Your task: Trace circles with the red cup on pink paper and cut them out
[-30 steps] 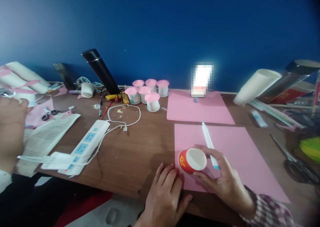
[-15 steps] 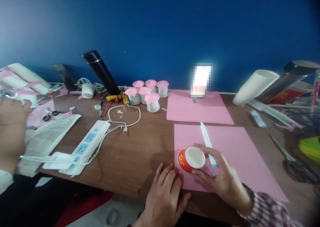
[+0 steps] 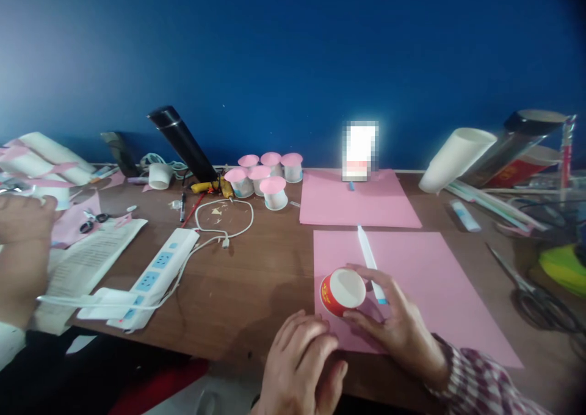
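The red paper cup (image 3: 341, 292) sits low in the frame, just right of centre, on the near left corner of a pink paper sheet (image 3: 425, 293). It stands upside down, its white base facing up, so its axis runs straight up from the table (image 3: 256, 281).

The right hand (image 3: 398, 329) is the nearer one. It comes in from the lower right, and its grip is half open around the cup: one finger curls over the far rim of the base and the thumb lies against the near right side. The cup lies up and to the left of that palm.

The left hand (image 3: 302, 366) rests at the bottom centre of the frame, fingers loosely curled with nothing in them. Its fingertips are just beside the cup's lower left, at the edge of the sheet; I cannot tell whether they touch it.

A white pen (image 3: 370, 262) lies on the same sheet, its long axis running from upper left to lower right, with its near end under the right hand's fingers.

Counted: one red cup, one pen, two pink sheets, the second pink sheet (image 3: 357, 198) lying farther back. Six pink-topped cups (image 3: 263, 176) cluster at upper centre. One power strip (image 3: 155, 268) lies to the left, and one pair of scissors (image 3: 531, 293) at the right edge. Another person's hand (image 3: 21, 244) shows at the far left.
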### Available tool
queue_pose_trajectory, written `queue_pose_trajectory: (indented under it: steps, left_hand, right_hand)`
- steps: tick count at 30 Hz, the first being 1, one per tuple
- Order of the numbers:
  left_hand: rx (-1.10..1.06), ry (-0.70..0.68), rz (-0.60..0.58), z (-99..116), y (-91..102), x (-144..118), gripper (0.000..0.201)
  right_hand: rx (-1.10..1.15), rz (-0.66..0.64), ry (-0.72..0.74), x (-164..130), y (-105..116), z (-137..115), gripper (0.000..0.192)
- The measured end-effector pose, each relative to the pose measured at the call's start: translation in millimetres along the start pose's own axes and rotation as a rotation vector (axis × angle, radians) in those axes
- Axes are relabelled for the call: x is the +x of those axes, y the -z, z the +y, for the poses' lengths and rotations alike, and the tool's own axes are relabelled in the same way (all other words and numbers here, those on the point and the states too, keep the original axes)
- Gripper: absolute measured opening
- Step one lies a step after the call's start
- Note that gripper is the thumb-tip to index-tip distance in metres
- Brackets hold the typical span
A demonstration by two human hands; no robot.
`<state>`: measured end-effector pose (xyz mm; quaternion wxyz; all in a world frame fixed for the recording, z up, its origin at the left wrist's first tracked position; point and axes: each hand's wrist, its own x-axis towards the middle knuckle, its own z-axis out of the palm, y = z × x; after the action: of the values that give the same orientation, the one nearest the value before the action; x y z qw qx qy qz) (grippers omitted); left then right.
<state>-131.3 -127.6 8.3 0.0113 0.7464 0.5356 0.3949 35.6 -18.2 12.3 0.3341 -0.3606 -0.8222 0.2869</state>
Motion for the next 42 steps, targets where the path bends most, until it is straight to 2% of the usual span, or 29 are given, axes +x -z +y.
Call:
queue_pose_trajectory:
  steps: [4,6,11,19,38,40,42]
  left_hand:
    - [-0.065,-0.114,0.053,11,-8.3,8,0.016]
    - [-0.065,-0.128,0.058,11,-13.7,9,0.017]
    - [0.012,-0.103,-0.08,-1,-26.1,0,0.017]
    - [0.083,-0.074,-0.122,-8,-36.0,-10,0.007]
    - [0.093,-0.065,-0.123,-5,-33.1,-8,0.011]
    - [0.101,-0.077,-0.092,0,-25.9,-3,0.012]
    - [0.128,-0.087,-0.007,7,-16.2,5,0.019]
  right_hand:
    - [0.004,0.003,0.002,-1,0,3,0.051]
    - [0.003,0.003,0.011,-1,0,2,0.051]
    - [-0.028,0.013,0.022,1,3,-3,0.048]
    - [-0.036,0.005,-0.006,2,4,-5,0.047]
    - [-0.038,0.012,0.002,1,3,-4,0.045]
    - [-0.042,0.011,0.005,2,3,-4,0.045]
    - [-0.044,0.018,0.006,2,2,-3,0.046]
